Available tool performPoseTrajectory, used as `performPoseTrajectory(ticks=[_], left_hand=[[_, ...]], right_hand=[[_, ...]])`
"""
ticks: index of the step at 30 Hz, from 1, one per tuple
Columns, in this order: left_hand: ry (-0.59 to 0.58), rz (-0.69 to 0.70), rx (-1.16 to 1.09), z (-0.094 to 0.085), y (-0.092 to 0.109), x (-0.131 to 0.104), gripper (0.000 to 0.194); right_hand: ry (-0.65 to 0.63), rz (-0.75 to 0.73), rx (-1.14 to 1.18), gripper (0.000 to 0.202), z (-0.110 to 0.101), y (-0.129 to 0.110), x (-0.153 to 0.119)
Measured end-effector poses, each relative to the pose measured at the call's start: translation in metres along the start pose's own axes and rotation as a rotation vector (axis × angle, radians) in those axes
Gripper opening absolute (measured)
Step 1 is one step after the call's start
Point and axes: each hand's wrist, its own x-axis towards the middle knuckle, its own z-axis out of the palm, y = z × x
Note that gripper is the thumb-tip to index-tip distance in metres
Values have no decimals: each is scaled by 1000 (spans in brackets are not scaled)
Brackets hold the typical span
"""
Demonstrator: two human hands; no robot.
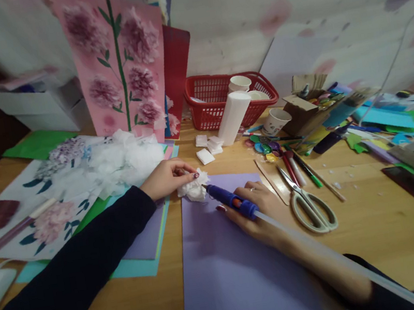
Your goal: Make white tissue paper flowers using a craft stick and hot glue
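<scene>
My right hand (pixel 264 206) is wrapped round a blue hot glue gun (pixel 227 197), a long clear glue stick (pixel 319 247) trailing from its back end. The gun's nozzle meets the edge of a white crumpled tissue-paper flower (pixel 194 190). With closed fingertips my left hand (pixel 169 178) pinches that flower from above. Beneath both hands lies a sheet of purple paper (pixel 230 277), with the flower at its top left corner. Left of the left hand is a pile of white tissue paper (pixel 124 157).
Scissors (pixel 312 209), pens (pixel 307 168) and paint pots (pixel 264 147) lie to the right. Behind stand a red basket (pixel 210 112), a white roll (pixel 235 119) and a paper cup (pixel 275 122). A pink flower picture (pixel 107 68) leans at the back; coloured papers (pixel 140 265) spread leftward.
</scene>
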Motion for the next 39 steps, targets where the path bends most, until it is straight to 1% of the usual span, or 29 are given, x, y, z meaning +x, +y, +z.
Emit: performPoseTrajectory(ticks=[4,7,11,17,20,25,29,34,39], left_hand=[[12,11,18,0,2,-1,30],[23,29,20,0,1,0,31],[32,43,23,-1,1,0,29],[35,25,20,-1,4,-1,28],[44,11,26,-1,5,-1,28],[28,-8,29,-1,6,-1,30],[29,-6,37,-2,5,-1,29],[31,0,26,-2,5,-1,25],[31,0,30,-2,4,-1,28]], right_hand=[[-26,18,25,46,2,1,0],[-2,27,13,48,4,5,0],[-18,65,23,50,5,8,1],[-69,175,110,44,2,9,2],[-91,177,121,42,0,8,2],[-63,171,115,43,-2,8,3],[-46,220,121,43,-2,10,3],[-56,298,213,39,2,14,1],[-13,300,205,44,5,13,0]])
